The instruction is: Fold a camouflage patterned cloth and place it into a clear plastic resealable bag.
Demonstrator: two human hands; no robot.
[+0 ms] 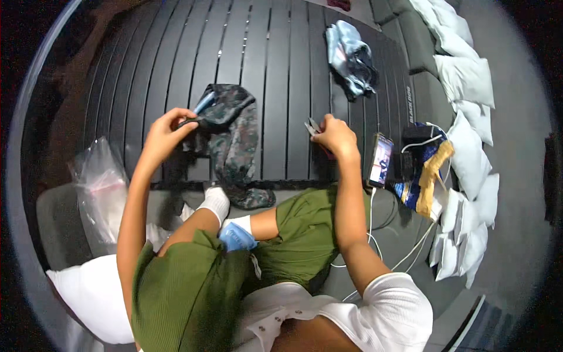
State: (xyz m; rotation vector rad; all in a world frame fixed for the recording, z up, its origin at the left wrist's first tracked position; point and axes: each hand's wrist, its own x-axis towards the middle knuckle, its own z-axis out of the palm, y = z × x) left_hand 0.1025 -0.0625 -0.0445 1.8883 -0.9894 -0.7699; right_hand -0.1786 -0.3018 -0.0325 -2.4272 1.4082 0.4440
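The person sits at a dark slatted table (275, 70). The left hand (167, 130) is at the 10 o'clock side of the work area, its fingers pinched together on the upper edge of a camouflage-patterned cloth (234, 138). The cloth lies on the table and hangs over the near edge toward 6 o'clock. The right hand (334, 134), at 3 o'clock from the cloth and apart from it, has its fingers closed around a small pair of snips (312, 127), the blades pointing toward 9 o'clock.

Judgement: the step in hand appears to be trimming the cloth, with the edge held and the cutting not yet begun. The next move calls for bringing the snips across to the pinched edge while the left hand keeps the fabric taut.

Also present: a phone (380, 159) with a lit screen at 3 o'clock, a crumpled pale blue cloth (350, 57) at 1 o'clock, a clear plastic bag (99, 188) at 8 o'clock, and white pouches (469, 82) along the right.
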